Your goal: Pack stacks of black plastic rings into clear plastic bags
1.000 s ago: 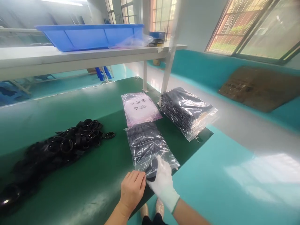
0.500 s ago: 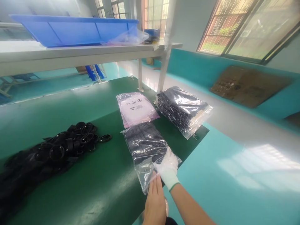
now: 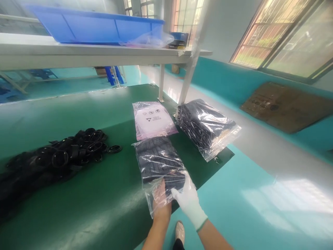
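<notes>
A clear plastic bag (image 3: 157, 158) lies on the green surface, packed with rows of thin black bands. My left hand (image 3: 161, 201) is bare and reaches into the bag's near mouth. Its fingers show through the film, stretched out against the end of the black rows. On my right hand (image 3: 188, 198) is a white glove with a green cuff edge. It grips the bag's near right side, thumb towards the mouth and fingers along the edge, partly hidden.
A pink-tinted bag (image 3: 154, 121) with printed symbols lies beyond. Another filled bag (image 3: 205, 125) of black items sits right of it. A pile of black rings (image 3: 70, 152) spreads left. Behind stands a white table (image 3: 104, 57) carrying a blue bin (image 3: 101, 29).
My left hand has gone from outside the bag's near edge into its mouth. The gloved right hand stays at the bag's right side. The view has shifted slightly.
</notes>
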Demonstrator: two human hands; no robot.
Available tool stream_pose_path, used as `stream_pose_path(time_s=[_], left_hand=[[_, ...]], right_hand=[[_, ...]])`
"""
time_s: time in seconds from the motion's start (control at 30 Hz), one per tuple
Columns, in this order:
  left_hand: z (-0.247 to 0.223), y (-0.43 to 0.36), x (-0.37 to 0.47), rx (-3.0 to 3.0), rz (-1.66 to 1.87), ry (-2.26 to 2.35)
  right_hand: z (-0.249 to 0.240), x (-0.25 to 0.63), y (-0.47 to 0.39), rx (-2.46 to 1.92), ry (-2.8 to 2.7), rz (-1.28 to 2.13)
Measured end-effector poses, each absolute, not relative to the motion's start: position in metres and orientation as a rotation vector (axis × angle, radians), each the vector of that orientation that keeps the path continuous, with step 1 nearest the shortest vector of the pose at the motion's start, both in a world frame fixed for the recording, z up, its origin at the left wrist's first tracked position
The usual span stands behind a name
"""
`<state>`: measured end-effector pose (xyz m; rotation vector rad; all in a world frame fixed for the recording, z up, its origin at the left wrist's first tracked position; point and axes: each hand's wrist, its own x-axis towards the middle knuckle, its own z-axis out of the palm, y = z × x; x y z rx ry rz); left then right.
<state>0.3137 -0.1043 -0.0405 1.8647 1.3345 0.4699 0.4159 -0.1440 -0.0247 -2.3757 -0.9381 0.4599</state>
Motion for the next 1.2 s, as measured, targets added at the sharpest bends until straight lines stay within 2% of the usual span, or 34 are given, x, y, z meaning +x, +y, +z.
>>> stream_pose_path(time_s=[0.23,0.5,0.9,1.2], left_hand=[[-0.05,-0.104,0.314,2.102,0.439,1.325],[-0.051,-0.111,0.32,2.375,0.403,1.274],[-0.061,-0.118,0.331,2.309,0.34,1.433],[-0.062,-0.119,0.33,2.271,0.309,1.501]], right_hand=[[-0.033,0.424,-0.163,-2.421,-1.083,0.312],[-0.059,0.43,-0.196,-2.134,-1.082,0.193],[-0.04,0.432,-0.18,-2.376,-0.94,0.399],[-0.05,0.448,-0.206,-2.065,-0.972,0.387]])
